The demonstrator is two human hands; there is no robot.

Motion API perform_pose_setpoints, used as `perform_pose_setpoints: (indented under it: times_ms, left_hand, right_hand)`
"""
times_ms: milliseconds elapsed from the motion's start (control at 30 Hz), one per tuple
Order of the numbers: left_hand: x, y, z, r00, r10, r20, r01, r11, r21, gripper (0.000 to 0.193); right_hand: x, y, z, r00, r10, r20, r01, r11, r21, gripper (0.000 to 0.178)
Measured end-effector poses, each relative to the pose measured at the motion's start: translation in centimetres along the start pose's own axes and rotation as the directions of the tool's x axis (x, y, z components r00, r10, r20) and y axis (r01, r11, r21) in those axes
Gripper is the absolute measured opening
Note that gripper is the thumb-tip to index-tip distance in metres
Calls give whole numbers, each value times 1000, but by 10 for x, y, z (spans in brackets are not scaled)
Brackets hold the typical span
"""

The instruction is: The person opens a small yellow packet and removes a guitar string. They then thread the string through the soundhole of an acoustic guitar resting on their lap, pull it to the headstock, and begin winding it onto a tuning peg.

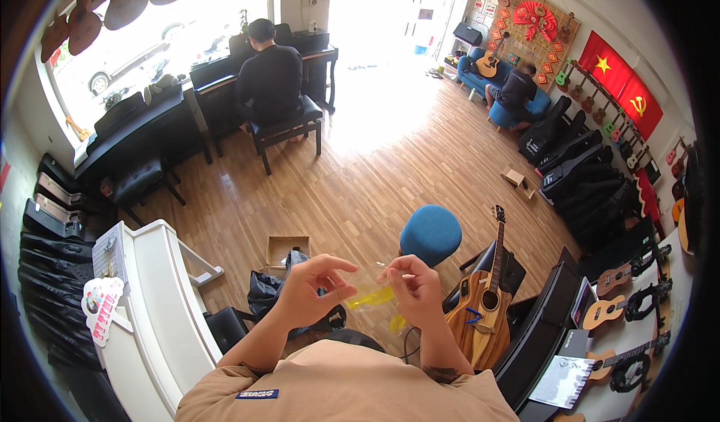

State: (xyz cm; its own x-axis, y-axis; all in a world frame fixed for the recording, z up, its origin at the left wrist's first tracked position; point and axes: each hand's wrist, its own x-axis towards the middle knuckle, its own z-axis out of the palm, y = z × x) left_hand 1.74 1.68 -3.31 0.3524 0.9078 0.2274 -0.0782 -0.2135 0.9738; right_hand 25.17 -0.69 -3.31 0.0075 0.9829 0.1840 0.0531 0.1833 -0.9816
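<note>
My left grip [311, 292] was open, the thumb and curved fingers parted with a gap between them; I read that spread as making room around something too fine to see. My right grip [417, 291] had thumb and fingers drawn close together, as for a delicate pinch; whether anything was caught there I cannot tell. The clear film with yellow patches [373, 297] showed between and just below my two hands, probably in the middle so that both could get at it; I cannot tell whether it hung from my fingers or lay lower down. On my right the wooden guitar [466, 296] stood with its neck pointing up and away, beside a black seat [511, 272] that perhaps steadied it; a small blue tool [474, 316] showed against its front, likely left there to be near my right hand. Beyond my hands stood a round blue stool [430, 234]; to the left, an open cardboard box [288, 249] sat on the floor near a black plastic bag [262, 291], both seemingly set aside yet close.
</note>
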Motion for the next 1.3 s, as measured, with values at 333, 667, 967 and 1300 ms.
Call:
perform_pose_setpoints:
  times_ms: [333, 667, 967, 1300]
  left_hand:
    - [2, 1, -1, 977, 152, 153, -178, 968, 177, 24]
    - [1, -12, -3, 990, 126, 70, -135, 979, 155, 11]
    - [0, -11, 0, 991, 103, 84, -117, 978, 173, 7]
    - [0, -8, -2, 967, 222, 124, -248, 932, 265, 6]
  right_hand:
    - [5, 7, -8, 948, 58, 312, -75, 996, 40, 13]
    - [3, 5, -7, 955, 101, 278, -192, 927, 322, 8]
    - [1, 8, -7, 906, 201, 373, -309, 915, 259, 18]
    - [0, 2, -2, 908, 254, 332, -331, 922, 201, 22]
